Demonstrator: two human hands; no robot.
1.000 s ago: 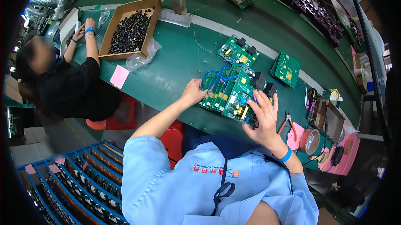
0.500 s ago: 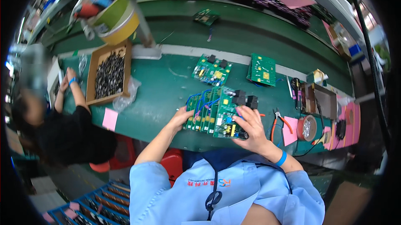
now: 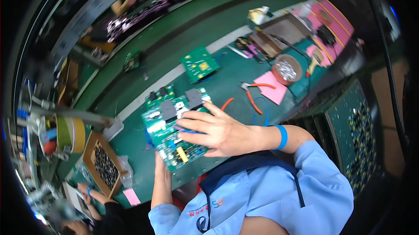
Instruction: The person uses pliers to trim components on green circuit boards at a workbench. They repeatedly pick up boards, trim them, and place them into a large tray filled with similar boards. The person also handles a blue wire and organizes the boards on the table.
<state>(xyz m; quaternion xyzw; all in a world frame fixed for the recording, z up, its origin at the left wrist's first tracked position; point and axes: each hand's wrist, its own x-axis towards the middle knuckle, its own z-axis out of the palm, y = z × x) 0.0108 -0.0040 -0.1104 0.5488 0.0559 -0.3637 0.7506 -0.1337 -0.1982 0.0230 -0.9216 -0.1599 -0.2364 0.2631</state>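
Note:
A green circuit board (image 3: 168, 132) with grey block parts and a yellow part faces me, tilted, between my two hands. My right hand (image 3: 216, 131) grips its right side, the fingers laid across its face and the thumb at the upper edge. My left hand (image 3: 160, 165) reaches up to the board's lower left edge; its fingers are hidden behind the board. Blue wire shows at the left edge, and whatever is behind this board is mostly covered. Just beyond it, another green board (image 3: 165, 91) with black parts is partly hidden.
Farther off lies a green board (image 3: 199, 64). To the right are orange-handled cutters (image 3: 251, 96), pink paper (image 3: 271, 87), a round tub (image 3: 287, 70) and a cardboard box (image 3: 288, 30). At left, a carton of dark parts (image 3: 114, 182) stands near a co-worker's hands (image 3: 84, 191).
My view has swung to the right and tilted. The boards have come up closer and turned, so the front one now covers the others and my left fingers. My right hand still holds on.

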